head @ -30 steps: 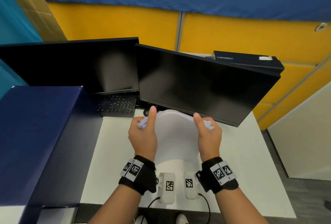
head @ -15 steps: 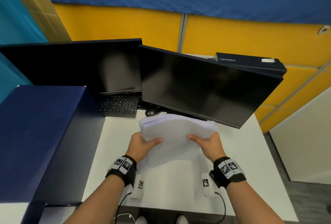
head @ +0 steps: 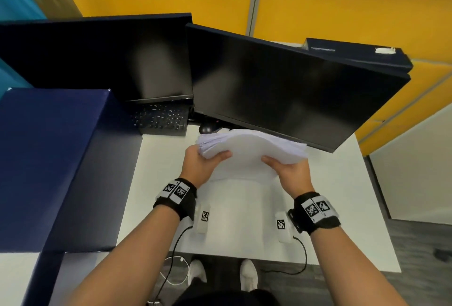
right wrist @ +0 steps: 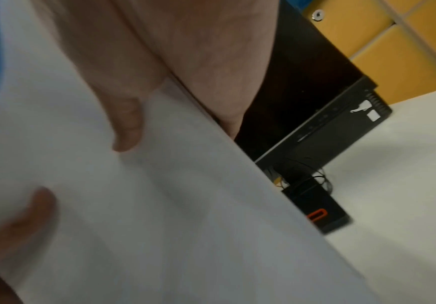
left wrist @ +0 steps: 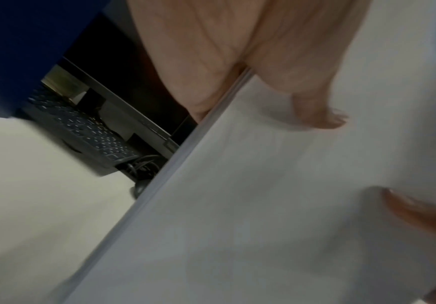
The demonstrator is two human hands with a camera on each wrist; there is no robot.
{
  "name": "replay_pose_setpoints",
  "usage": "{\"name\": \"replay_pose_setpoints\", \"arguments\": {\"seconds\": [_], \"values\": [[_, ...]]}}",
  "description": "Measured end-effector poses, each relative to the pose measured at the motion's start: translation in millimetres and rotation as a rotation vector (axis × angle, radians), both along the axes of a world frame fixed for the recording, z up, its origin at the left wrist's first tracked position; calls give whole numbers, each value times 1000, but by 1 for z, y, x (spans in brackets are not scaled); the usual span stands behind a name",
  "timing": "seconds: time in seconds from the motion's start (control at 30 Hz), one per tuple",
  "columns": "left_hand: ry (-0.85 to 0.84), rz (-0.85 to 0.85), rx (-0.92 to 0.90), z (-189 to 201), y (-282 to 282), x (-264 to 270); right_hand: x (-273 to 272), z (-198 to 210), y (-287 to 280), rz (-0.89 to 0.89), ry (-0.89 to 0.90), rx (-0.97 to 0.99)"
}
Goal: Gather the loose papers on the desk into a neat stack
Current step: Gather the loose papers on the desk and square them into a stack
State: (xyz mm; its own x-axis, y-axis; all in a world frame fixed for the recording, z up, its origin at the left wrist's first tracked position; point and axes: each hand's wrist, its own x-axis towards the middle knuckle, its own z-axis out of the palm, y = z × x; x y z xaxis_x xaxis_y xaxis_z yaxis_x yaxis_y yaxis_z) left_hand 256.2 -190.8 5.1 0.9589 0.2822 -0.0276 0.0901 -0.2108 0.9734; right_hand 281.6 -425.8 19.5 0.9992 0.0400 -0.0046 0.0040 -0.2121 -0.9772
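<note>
A thick stack of white papers (head: pixel 249 149) is held up off the white desk (head: pixel 342 208), tilted, its upper edges fanned under the right monitor. My left hand (head: pixel 203 161) grips the stack's left side, thumb lying across the front sheet. My right hand (head: pixel 286 168) grips the right side the same way. In the left wrist view the papers (left wrist: pixel 263 195) fill the frame with my thumb on top and fingers behind; the right wrist view shows the papers (right wrist: pixel 159 195) likewise. The stack's lower edge stands near the desk top.
Two dark monitors (head: pixel 281 85) stand at the back of the desk, with a black keyboard (head: pixel 161 120) and a mouse (head: pixel 206 128) under them. A tall dark blue partition (head: pixel 49 159) bounds the left. The desk's right edge drops to grey floor.
The stack went from upright on the desk, gripped at its top corners, to lifted and tilted with my hands lower on its sides. The head camera tipped downward.
</note>
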Motion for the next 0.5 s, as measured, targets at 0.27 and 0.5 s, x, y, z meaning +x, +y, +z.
{"name": "replay_pose_setpoints", "arguments": {"seconds": [0.27,0.5], "values": [[57,78,-71,-6,-4,2,6,-18,-3,-60,109,-27],[-206,205,-168,27,-22,-2,2,8,0,-97,-53,169]]}}
